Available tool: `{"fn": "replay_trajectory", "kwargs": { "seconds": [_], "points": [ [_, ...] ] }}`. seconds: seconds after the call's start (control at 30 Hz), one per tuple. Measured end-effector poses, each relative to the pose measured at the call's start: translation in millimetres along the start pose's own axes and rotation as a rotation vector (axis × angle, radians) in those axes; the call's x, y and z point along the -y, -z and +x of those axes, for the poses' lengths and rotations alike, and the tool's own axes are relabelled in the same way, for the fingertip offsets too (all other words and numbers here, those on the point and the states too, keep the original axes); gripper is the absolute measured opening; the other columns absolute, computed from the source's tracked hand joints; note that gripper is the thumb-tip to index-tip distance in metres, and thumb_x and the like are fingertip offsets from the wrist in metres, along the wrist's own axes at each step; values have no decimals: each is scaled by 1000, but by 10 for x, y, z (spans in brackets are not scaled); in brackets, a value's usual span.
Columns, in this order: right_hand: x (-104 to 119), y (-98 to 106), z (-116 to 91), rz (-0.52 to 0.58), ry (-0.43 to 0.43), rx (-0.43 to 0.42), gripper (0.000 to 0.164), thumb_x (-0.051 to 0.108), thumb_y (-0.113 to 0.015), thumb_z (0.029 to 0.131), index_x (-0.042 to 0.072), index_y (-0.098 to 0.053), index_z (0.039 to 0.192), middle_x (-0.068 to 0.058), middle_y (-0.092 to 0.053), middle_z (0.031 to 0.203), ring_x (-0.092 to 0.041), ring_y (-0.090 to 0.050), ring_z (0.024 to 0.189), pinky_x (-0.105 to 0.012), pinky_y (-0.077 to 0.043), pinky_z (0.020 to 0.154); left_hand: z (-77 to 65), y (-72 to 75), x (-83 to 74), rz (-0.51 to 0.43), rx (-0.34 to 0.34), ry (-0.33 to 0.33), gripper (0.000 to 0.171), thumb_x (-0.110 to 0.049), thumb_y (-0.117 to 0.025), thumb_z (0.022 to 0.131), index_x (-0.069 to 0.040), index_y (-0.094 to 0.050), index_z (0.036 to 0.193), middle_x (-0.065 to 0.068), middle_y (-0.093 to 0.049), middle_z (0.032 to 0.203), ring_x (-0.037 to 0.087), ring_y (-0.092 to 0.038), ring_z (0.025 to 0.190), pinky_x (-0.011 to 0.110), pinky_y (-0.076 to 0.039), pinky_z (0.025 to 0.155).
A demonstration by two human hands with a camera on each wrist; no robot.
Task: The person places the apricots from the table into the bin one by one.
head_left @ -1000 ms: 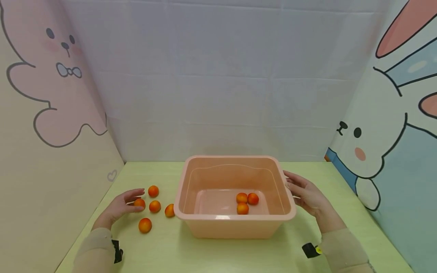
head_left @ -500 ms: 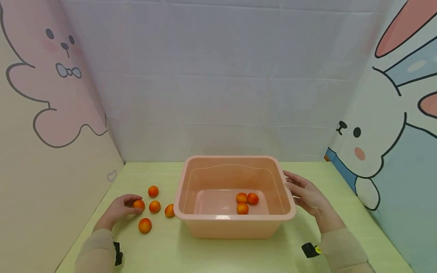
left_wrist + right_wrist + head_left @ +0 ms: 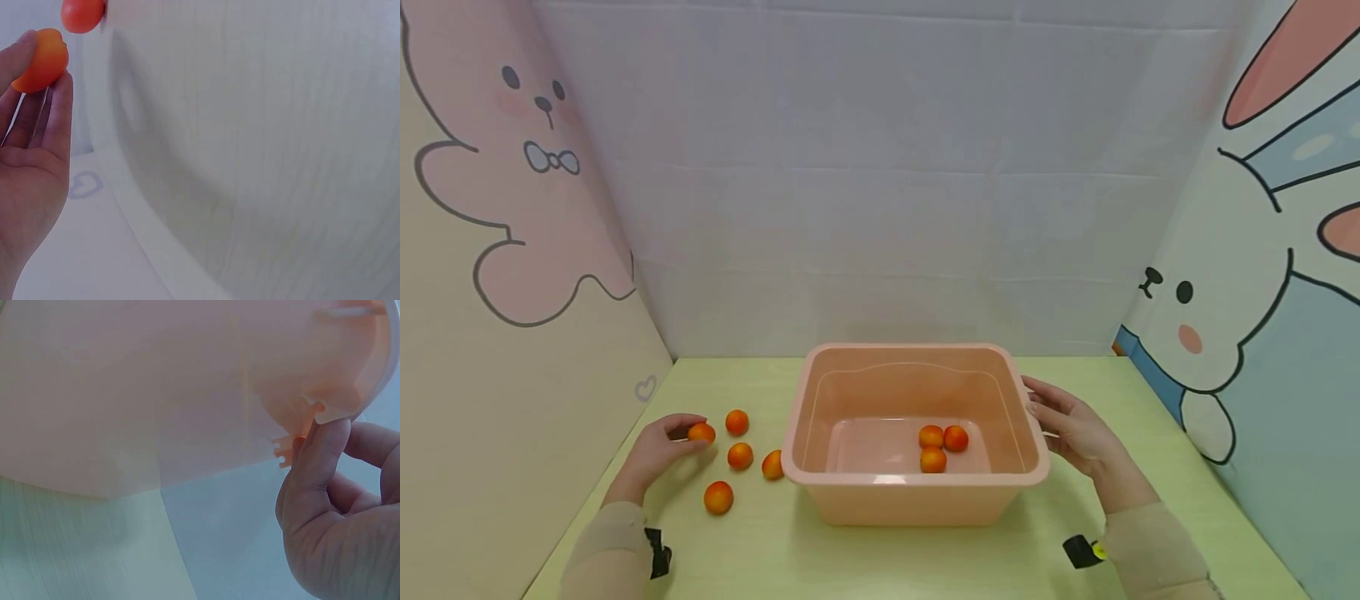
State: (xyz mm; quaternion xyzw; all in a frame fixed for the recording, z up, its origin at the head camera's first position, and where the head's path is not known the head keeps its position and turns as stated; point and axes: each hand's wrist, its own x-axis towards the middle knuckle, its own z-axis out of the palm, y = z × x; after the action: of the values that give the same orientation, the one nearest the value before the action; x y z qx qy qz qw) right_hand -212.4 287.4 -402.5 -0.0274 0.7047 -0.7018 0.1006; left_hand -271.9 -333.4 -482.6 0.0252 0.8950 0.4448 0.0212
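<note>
In the head view my left hand [image 3: 658,450] pinches a small orange fruit [image 3: 702,432] between thumb and fingertips. Seen from the left wrist, that fruit [image 3: 45,61] is orange with a yellowish tint, and the thumb lies across one side of it, above the table. Several similar fruits lie to its right, among them a near one [image 3: 718,497] and a far one [image 3: 737,422]. My right hand [image 3: 1078,429] grips the right rim of a pink plastic tub [image 3: 917,502]. Up close in the right wrist view, its thumb and fingers [image 3: 331,447] pinch the tub's edge beside small notched tabs.
Three orange fruits [image 3: 932,459] rest together on the tub's floor, right of its middle. Another fruit [image 3: 772,465] lies by the tub's left side, partly hidden by the rim. Printed walls stand left and right of the pale green table [image 3: 880,567], with a white sheet [image 3: 880,208] behind.
My left fingers have closed on the fruit and raised it, moving it slightly left and away from me. The right hand and the tub have stayed put.
</note>
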Motion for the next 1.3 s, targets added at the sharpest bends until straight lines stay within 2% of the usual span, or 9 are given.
{"fn": "replay_trajectory", "kwargs": {
  "seconds": [0.27,0.53,0.7,0.97,1.3],
  "points": [
    [0,3,6,-2,-9,-4,65,20,-55,103,3,-22,156,7,-61,117,-11,-65,95,-26,-58,74,98,41,-270,-27,-20,-69,56,-25,-77,89,5,-58,131,22,-63,124,37,-56,113,15,-49,80],
    [6,4,7,-10,-3,-4,65,20,-55,103,2,-22,156,6,-60,118,-11,-65,94,-26,-57,74,228,42,-624,-43,-3,-138,53,-25,-76,90,1,-58,132,19,-62,124,35,-58,113,21,-53,84],
    [14,-1,7,-2,-19,-7,66,21,-56,103,4,-22,157,6,-60,118,-11,-65,96,-26,-58,75,298,40,-878,-67,3,-191,50,-22,-76,90,2,-59,131,20,-62,123,35,-59,111,20,-53,82],
    [15,-16,2,-8,-20,-15,65,21,-55,103,3,-23,157,5,-59,118,-12,-65,96,-28,-58,76,410,68,-1380,-90,65,-270,51,-23,-77,89,0,-59,131,20,-60,126,36,-61,109,21,-54,82],
    [19,-16,5,-3,-32,-21,66,21,-56,103,4,-23,157,5,-60,117,-11,-65,95,-27,-58,75,545,0,-2156,-60,165,-387,45,-13,-78,87,-2,-63,128,15,-63,121,30,-66,103,27,-57,81]
  ]
}}
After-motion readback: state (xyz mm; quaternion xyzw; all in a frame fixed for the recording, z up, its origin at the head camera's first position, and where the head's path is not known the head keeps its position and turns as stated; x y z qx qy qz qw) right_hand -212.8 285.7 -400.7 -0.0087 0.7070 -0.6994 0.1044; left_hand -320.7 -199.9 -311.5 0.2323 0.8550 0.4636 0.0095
